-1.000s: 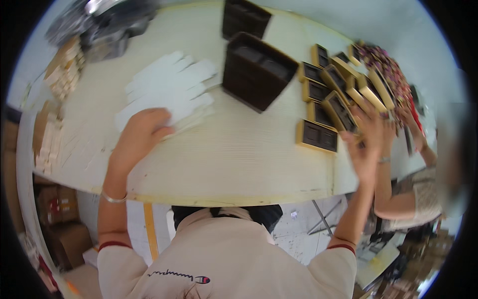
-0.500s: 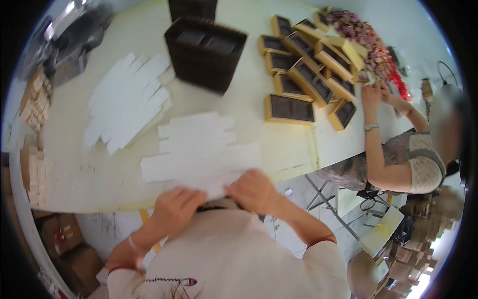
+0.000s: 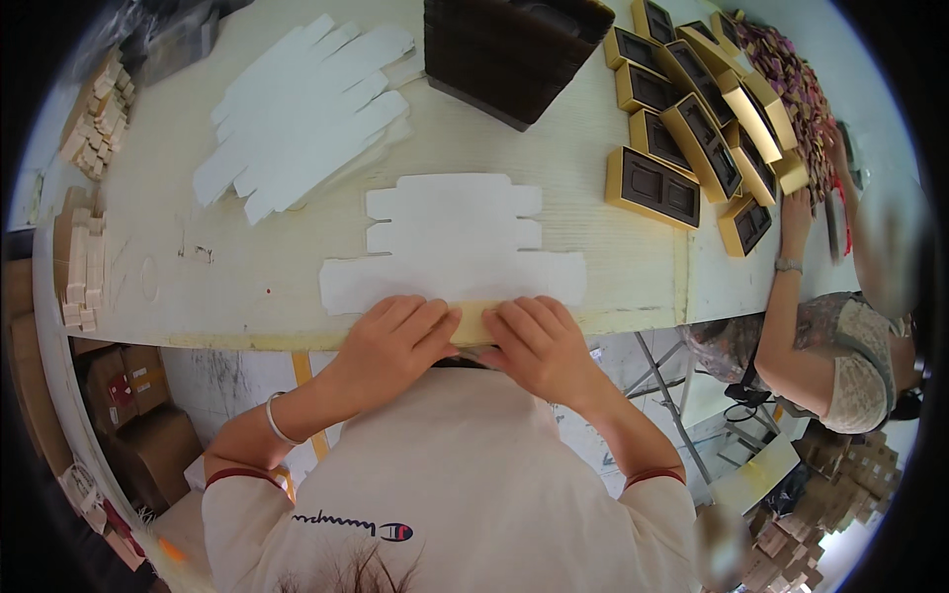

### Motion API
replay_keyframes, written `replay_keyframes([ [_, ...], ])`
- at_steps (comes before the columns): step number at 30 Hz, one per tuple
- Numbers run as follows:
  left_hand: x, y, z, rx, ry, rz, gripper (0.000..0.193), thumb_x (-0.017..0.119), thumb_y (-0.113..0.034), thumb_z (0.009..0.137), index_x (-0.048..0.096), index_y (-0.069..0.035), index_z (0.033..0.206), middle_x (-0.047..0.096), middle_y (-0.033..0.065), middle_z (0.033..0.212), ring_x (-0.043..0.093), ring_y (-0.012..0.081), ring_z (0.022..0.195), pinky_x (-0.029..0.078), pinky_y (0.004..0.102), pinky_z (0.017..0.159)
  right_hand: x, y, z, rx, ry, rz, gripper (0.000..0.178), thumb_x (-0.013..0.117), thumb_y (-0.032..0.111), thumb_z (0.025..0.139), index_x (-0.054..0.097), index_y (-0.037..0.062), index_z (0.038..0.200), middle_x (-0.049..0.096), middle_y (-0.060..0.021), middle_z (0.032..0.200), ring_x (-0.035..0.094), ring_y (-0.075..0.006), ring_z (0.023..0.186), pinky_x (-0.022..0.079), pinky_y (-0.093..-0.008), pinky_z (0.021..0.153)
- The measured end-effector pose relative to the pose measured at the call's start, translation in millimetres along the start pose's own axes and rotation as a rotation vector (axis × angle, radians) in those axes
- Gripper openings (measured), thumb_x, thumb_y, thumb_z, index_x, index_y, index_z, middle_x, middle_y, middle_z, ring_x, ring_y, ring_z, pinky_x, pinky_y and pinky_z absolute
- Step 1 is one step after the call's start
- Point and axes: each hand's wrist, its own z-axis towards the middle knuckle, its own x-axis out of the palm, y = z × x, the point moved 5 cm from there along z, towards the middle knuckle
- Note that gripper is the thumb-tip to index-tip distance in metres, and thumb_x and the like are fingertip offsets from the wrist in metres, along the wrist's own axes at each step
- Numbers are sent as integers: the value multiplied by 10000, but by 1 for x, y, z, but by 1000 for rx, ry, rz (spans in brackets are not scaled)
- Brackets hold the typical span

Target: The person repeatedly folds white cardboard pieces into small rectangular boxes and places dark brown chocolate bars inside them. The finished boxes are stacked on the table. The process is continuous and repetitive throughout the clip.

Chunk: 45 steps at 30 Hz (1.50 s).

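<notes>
A white die-cut box blank lies white side up at the table's front edge, with slotted tabs on both sides. My left hand and my right hand grip its near flap, fingers curled over it. Between my fingertips the folded-up flap shows its gold side. My thumbs are partly hidden beneath the flap. Farther left lies a pile of similar white blanks. Beyond the blank stands a tall block of stacked dark brown trays.
Gold boxes with dark inserts cluster at the right. Behind them are heaped dried petals. A co-worker's hand is beside these. Small pale boxes line the left edge. A folding stool stands below the table at the right.
The view has shifted, so the table's things sit higher and farther right. My hands have folded the blank's near flap upward, and its gold side now shows.
</notes>
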Motion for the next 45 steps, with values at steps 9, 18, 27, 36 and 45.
replay_keyframes([
  [9,-6,19,8,-84,108,-128,179,661,-67,729,660,-49,907,535,38,839,520,207,772,443,321,645,3,-4,14,241,138,179,124,652,29,791,607,28,907,550,-88,829,553,-261,747,458,-360,617],
  [18,-22,25,28,-407,67,-254,386,661,-245,842,587,-74,1180,543,99,828,546,257,714,444,359,604,-3,-18,16,783,101,559,76,560,8,896,597,-9,961,643,-141,849,622,-282,766,503,-355,692],
  [27,-17,61,43,-381,104,-280,382,508,-21,887,518,-116,1257,618,147,907,594,355,794,486,425,685,-36,-9,4,97,-90,247,473,744,187,758,606,21,1179,559,-176,1275,545,-356,1150,457,-431,955],
  [36,3,82,92,-28,183,-165,361,561,-2,858,567,-100,1205,649,100,966,593,291,885,488,401,755,-2,-11,13,144,-139,146,136,667,31,759,606,45,879,578,-73,865,536,-247,732,426,-354,626],
  [45,0,82,85,-41,151,-228,341,607,13,813,598,-86,1139,638,64,983,582,274,935,490,388,777,9,-2,39,16,-36,-48,356,644,74,762,601,3,1107,517,-159,1118,524,-310,1072,444,-395,896],
])
